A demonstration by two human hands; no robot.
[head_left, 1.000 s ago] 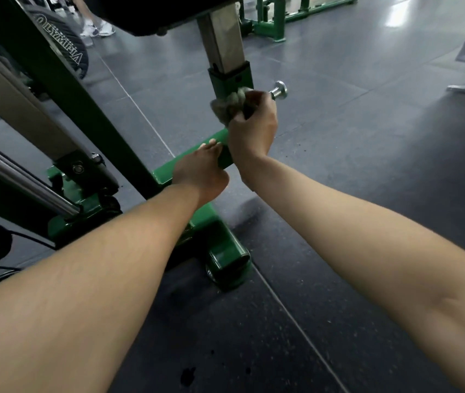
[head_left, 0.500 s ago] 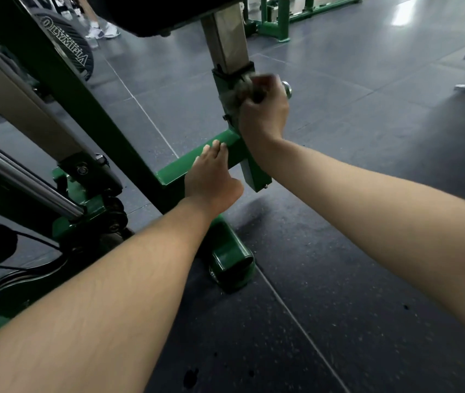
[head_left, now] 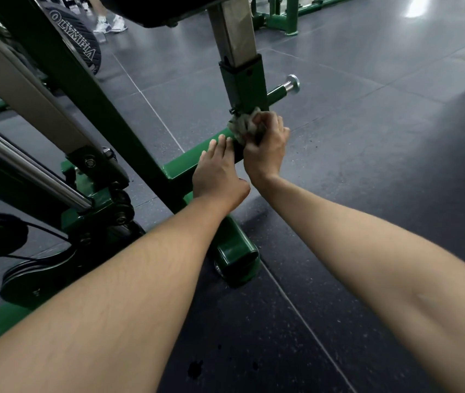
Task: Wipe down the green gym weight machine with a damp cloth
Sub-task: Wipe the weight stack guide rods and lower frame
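Green paint on the machine (head_left: 242, 86) shows no clear line between wiped and unwiped, so progress cannot be measured; the frame, rails and foot beyond the grip probably remain. Right hand (head_left: 266, 150) clenches a bunched, greyish cloth (head_left: 242, 126) against the sleeve's base. Just beside it, left hand (head_left: 217, 171) rests flat, fingers straight, on the crossbar.

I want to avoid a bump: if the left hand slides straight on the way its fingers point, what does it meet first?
Most likely the wadded cloth that the right hand presses at the foot of the green upright sleeve. The left hand lies flat on the green base beam, fingertips just short of it; depth is hard to judge.
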